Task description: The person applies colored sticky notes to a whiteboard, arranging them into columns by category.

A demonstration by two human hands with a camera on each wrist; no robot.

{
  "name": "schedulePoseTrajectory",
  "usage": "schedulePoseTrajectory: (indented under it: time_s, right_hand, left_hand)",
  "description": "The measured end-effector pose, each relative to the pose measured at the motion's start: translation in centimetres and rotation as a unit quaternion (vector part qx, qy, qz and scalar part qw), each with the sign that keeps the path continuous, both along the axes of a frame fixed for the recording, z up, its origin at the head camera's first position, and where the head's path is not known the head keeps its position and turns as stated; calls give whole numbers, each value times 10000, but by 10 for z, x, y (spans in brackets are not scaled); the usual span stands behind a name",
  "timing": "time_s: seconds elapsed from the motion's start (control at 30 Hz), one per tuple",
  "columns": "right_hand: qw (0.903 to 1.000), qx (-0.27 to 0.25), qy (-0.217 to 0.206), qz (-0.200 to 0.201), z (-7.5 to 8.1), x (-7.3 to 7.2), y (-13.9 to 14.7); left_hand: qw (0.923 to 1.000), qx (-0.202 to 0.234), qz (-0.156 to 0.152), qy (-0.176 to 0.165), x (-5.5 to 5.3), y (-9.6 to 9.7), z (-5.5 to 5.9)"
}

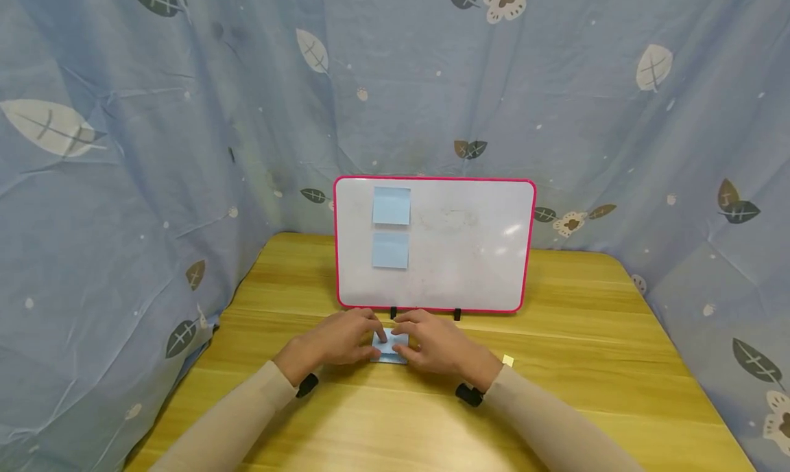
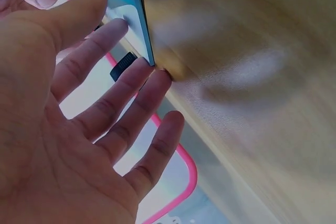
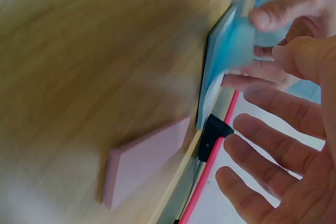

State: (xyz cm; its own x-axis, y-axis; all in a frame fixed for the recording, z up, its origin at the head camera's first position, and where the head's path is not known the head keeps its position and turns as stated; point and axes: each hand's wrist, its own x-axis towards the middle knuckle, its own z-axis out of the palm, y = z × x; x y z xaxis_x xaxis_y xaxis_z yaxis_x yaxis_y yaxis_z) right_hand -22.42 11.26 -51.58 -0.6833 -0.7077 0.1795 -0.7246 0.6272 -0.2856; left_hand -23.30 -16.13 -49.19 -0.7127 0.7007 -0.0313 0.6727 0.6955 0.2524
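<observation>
One light-blue square paper sticky-note pad [image 1: 389, 357] lies on wood-grain worktop [image 1: 376, 424], in front of pink-framed whiteboard [image 1: 469, 252]. Right hand [image 1: 440, 343] relaxed, fingers spread, gripping nothing; left hand [image 1: 335, 339] at pad's curled top sheet [image 3: 235, 45], whether pinching unclear. Sheet probably light, floppy, easily creased, tacky along one edge; best held by lifted edge.

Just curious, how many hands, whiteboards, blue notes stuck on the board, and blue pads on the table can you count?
Hands: 2 (left hand, right hand)
Whiteboard: 1
Blue notes: 2
Blue pad: 1
Total: 6
</observation>
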Motion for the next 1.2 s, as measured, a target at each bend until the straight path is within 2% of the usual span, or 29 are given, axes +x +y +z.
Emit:
schedulePoseTrajectory:
  time_s: [0.2, 0.3, 0.43, 0.97, 1.2]
  right_hand:
    - [9992, -15, 295, 286, 0, 0, -7]
    - [9988, 16, 412, 276, 0, 0, -10]
    - [9986, -37, 469, 234, 0, 0, -15]
    - [9979, -576, 190, -223, -5, 2, -21]
    - [9959, -805, 139, -395, -6, 1, -22]
  left_hand:
    - [9995, 290, -107, -34, -1, 1, 0]
    - [9993, 356, -70, -15, -3, 1, -1]
    - [9991, 382, 4, 174, -4, 2, -2]
    - [9956, 714, 526, 317, 1, 9, -7]
    - [9952, 557, 727, 342, 2, 10, -10]
